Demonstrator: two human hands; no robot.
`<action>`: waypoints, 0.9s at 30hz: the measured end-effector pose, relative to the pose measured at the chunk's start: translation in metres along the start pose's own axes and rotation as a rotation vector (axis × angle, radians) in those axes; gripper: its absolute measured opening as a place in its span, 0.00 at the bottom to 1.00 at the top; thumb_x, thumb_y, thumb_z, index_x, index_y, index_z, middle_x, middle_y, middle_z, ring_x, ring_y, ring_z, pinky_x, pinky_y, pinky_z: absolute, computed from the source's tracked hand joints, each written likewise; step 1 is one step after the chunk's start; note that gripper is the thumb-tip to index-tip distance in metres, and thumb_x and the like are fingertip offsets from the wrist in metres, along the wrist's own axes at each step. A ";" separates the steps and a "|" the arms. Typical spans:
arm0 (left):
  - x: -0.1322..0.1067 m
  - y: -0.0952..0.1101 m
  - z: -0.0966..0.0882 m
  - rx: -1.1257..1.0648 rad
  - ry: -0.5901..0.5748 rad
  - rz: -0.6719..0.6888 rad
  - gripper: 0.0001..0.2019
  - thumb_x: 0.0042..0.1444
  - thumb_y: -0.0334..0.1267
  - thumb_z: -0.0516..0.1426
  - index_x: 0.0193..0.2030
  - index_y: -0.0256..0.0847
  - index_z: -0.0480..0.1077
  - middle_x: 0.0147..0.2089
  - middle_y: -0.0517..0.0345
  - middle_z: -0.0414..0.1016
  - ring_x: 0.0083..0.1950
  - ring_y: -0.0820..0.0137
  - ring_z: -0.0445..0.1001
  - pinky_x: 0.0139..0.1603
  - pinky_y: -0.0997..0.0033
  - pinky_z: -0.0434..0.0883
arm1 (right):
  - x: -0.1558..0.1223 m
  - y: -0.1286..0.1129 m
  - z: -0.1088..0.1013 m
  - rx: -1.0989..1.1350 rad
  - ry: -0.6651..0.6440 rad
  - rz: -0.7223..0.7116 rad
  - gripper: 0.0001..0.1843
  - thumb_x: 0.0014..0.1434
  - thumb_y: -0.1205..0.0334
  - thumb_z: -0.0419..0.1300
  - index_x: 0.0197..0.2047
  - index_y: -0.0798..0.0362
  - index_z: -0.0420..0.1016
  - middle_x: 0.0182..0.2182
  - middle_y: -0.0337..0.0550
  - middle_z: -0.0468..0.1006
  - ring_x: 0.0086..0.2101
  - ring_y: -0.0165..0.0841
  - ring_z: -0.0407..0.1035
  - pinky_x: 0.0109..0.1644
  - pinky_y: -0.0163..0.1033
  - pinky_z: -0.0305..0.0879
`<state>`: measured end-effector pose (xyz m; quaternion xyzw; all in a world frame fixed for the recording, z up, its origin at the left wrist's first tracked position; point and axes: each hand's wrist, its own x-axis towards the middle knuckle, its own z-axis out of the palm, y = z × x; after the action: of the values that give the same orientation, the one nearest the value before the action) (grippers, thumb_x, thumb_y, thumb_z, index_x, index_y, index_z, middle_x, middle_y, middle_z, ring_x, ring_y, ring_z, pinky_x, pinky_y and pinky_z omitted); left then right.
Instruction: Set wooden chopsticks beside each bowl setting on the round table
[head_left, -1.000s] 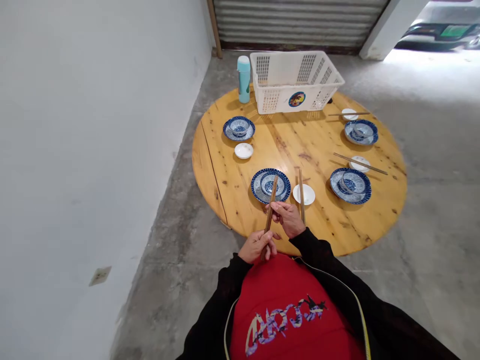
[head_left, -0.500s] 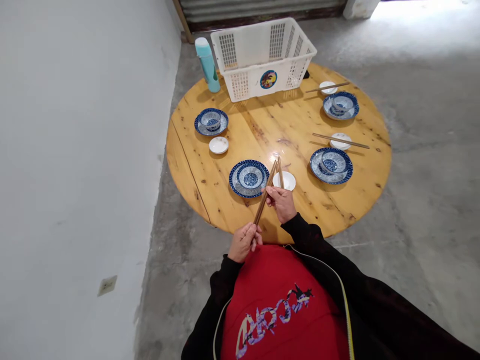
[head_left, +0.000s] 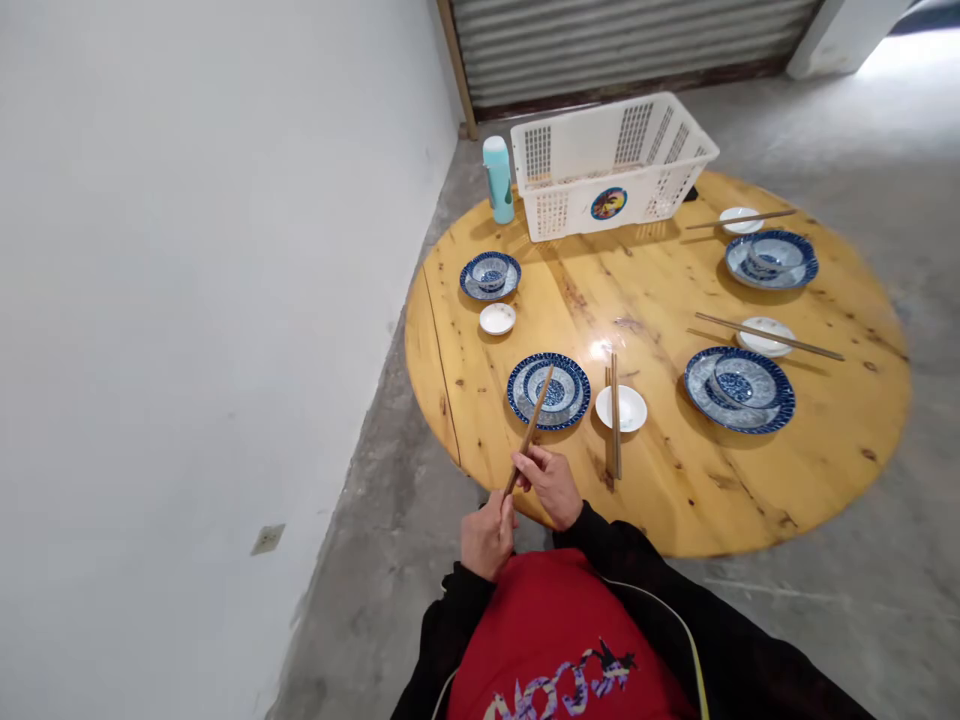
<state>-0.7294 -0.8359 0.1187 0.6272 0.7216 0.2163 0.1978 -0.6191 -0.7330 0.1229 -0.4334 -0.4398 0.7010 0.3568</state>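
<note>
Wooden chopsticks (head_left: 538, 408) point away from me, with my left hand (head_left: 487, 535) closed around their near end. My right hand (head_left: 550, 485) pinches the same chopsticks a little farther along. Their tips reach over a blue-patterned plate (head_left: 517, 405) with a bowl (head_left: 555, 386) on it. Just right of that plate, another pair of chopsticks (head_left: 616, 450) lies across a small white dish (head_left: 634, 408). How many chopsticks I hold cannot be made out.
Beyond the plates stand a white plastic basket (head_left: 570, 216) and a turquoise flask (head_left: 498, 185). Right-hand settings have plates (head_left: 742, 420) and dishes with chopsticks (head_left: 810, 348) across them. A small white dish (head_left: 497, 319) sits at the left. A wall (head_left: 225, 250) runs along the left.
A pair of chopsticks near my right hand now rests on the white dish, released. Both hands have drawn left and nearer me with the other chopsticks. The view has shifted left.
</note>
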 end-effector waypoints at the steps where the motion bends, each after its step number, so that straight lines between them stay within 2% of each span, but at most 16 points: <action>1: 0.003 -0.005 -0.001 0.036 0.020 0.030 0.16 0.69 0.38 0.41 0.35 0.41 0.67 0.25 0.58 0.76 0.24 0.73 0.74 0.28 0.75 0.63 | 0.000 0.000 0.004 -0.012 0.007 -0.014 0.17 0.55 0.47 0.61 0.26 0.52 0.69 0.18 0.37 0.69 0.20 0.28 0.62 0.23 0.33 0.59; 4: 0.012 -0.024 -0.007 0.066 0.051 0.113 0.16 0.69 0.38 0.41 0.38 0.40 0.68 0.25 0.58 0.76 0.25 0.73 0.75 0.27 0.76 0.63 | 0.005 0.001 0.020 -0.035 0.049 -0.055 0.18 0.56 0.46 0.60 0.26 0.52 0.69 0.18 0.37 0.69 0.20 0.29 0.63 0.24 0.34 0.60; 7: 0.019 -0.052 -0.024 0.062 0.040 0.148 0.17 0.69 0.39 0.41 0.39 0.40 0.69 0.25 0.58 0.76 0.26 0.71 0.76 0.28 0.75 0.63 | 0.016 0.004 0.049 -0.042 0.082 -0.078 0.20 0.55 0.43 0.60 0.26 0.52 0.69 0.18 0.37 0.68 0.21 0.29 0.63 0.24 0.34 0.60; 10: 0.022 -0.092 -0.053 0.074 0.020 0.129 0.16 0.68 0.39 0.42 0.39 0.41 0.69 0.27 0.55 0.77 0.26 0.70 0.76 0.27 0.74 0.62 | 0.029 0.009 0.097 -0.047 0.088 -0.074 0.21 0.54 0.42 0.60 0.25 0.51 0.68 0.18 0.37 0.68 0.20 0.29 0.62 0.24 0.34 0.59; 16: 0.022 -0.188 -0.119 0.101 -0.006 0.100 0.17 0.68 0.40 0.40 0.40 0.43 0.68 0.28 0.54 0.77 0.27 0.68 0.75 0.27 0.73 0.62 | 0.061 0.026 0.208 -0.022 0.082 -0.025 0.21 0.52 0.41 0.60 0.24 0.51 0.67 0.18 0.36 0.68 0.20 0.29 0.62 0.25 0.35 0.59; 19: 0.023 -0.229 -0.143 0.098 -0.027 0.093 0.16 0.68 0.40 0.41 0.40 0.43 0.68 0.29 0.54 0.78 0.27 0.68 0.76 0.28 0.73 0.62 | 0.075 0.035 0.251 -0.012 0.081 -0.001 0.20 0.51 0.42 0.60 0.24 0.51 0.66 0.18 0.35 0.67 0.20 0.28 0.62 0.25 0.34 0.58; 23: 0.034 -0.260 -0.158 0.069 -0.085 0.105 0.16 0.68 0.40 0.41 0.40 0.42 0.68 0.30 0.53 0.78 0.28 0.67 0.76 0.28 0.73 0.62 | 0.089 0.041 0.279 -0.018 0.113 0.004 0.20 0.52 0.44 0.60 0.23 0.52 0.65 0.16 0.34 0.66 0.20 0.27 0.62 0.25 0.33 0.58; 27: 0.059 -0.272 -0.160 0.029 -0.175 0.139 0.16 0.69 0.41 0.40 0.44 0.41 0.68 0.30 0.53 0.79 0.29 0.67 0.78 0.29 0.73 0.63 | 0.107 0.042 0.284 -0.030 0.211 0.007 0.20 0.52 0.44 0.61 0.23 0.53 0.66 0.16 0.34 0.66 0.19 0.26 0.61 0.24 0.32 0.56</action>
<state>-1.0498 -0.8204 0.0977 0.6951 0.6593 0.1633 0.2354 -0.9251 -0.7413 0.1205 -0.5116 -0.4087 0.6460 0.3923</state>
